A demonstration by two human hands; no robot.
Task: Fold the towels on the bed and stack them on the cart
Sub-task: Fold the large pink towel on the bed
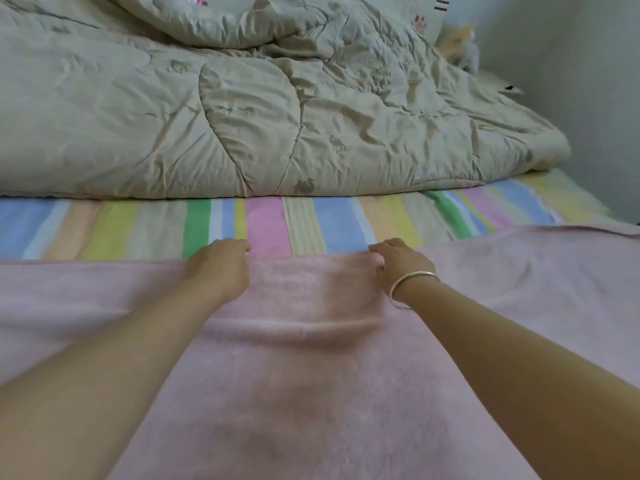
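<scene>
A large pale pink towel [311,375] lies spread flat across the near part of the bed, reaching from the left edge of the view to the right. Both my arms stretch forward over it. My left hand [221,265] grips the towel's far edge with curled fingers, and my right hand [398,261], with a silver bangle on its wrist, grips the same edge a little to the right. A shallow crease runs across the towel between my forearms. The cart is out of view.
A pastel striped sheet [332,223] shows beyond the towel's far edge. Behind it a rumpled beige quilt [242,109] covers the back of the bed. A white wall [571,81] closes the right side, with a pillow corner at the top right.
</scene>
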